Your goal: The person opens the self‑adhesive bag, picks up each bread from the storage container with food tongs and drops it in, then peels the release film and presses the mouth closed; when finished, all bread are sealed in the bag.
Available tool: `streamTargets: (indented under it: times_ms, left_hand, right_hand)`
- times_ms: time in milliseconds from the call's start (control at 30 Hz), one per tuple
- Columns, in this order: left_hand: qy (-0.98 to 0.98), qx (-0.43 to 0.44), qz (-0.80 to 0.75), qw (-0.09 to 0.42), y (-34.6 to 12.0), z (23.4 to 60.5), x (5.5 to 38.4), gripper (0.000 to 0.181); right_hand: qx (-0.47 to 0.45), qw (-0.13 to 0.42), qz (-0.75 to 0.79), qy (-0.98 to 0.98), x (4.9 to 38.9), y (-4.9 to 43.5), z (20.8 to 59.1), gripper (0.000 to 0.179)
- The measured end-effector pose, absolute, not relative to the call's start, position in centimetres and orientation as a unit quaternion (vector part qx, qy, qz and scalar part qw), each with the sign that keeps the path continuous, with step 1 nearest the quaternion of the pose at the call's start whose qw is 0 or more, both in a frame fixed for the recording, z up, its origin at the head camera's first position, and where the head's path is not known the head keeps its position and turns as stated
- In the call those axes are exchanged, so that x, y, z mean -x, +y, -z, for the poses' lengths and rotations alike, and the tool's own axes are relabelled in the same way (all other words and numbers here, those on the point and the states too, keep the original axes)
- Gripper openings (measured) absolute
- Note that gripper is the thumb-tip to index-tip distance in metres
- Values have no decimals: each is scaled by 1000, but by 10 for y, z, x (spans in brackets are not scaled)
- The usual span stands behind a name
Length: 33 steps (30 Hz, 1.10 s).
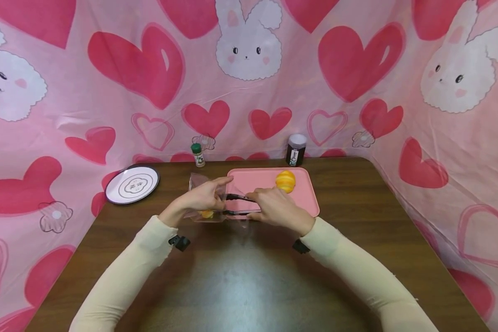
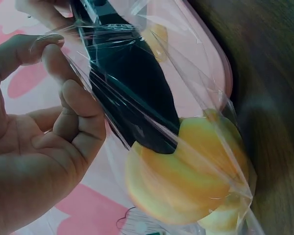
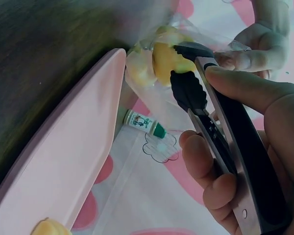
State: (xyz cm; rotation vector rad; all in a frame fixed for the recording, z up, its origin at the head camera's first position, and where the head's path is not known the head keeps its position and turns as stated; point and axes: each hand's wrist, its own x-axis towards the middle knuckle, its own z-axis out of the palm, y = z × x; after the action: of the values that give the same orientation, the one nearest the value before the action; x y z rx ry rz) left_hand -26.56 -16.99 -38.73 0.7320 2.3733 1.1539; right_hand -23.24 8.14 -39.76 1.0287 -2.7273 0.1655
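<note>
My left hand (image 1: 202, 197) pinches the edge of a clear plastic bag (image 1: 197, 180) between thumb and fingers and holds its mouth toward the right. Yellow bread rolls (image 2: 186, 181) lie inside the bag, seen through the film in the left wrist view. My right hand (image 1: 279, 207) grips metal tongs (image 3: 230, 142) with black tips, thumb on one arm and fingers on the other. Those tips reach into the bag, right at a roll, and stand apart in the right wrist view. Another yellow striped roll (image 1: 285, 181) sits on the pink tray (image 1: 253, 177).
A white plate (image 1: 126, 190) with a dark rim lies at the back left. Along the table's far edge stand a small green-capped shaker (image 1: 198, 156) and a dark jar (image 1: 295, 151) with a white lid. Heart-and-rabbit cloth hangs behind and at both sides.
</note>
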Motion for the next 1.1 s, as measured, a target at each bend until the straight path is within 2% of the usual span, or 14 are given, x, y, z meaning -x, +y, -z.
streamTargets:
  times_ms: [200,367,700,967,1100]
  left_hand:
    - [866,-262,-394,162,-173,389,269,92]
    - [869,-259,-391,156,-175,389,270,94]
    - [869,-254,-396,152,-176,388,268,94]
    - [849,-271,-421,167,-175,388,267,92]
    - [843,-285,-420,176,-170,388,265,91]
  right_hand:
    - [-328,108,-50,-937,233,80,398,62]
    - [-325,124,-34,-937,233,79,398,70]
    - [-340,111,-14,-934,230,77,395,47]
    - [-359,147,-14,-922,226,76,394,48]
    - [-362,149,-10,-920,227,72,394,43]
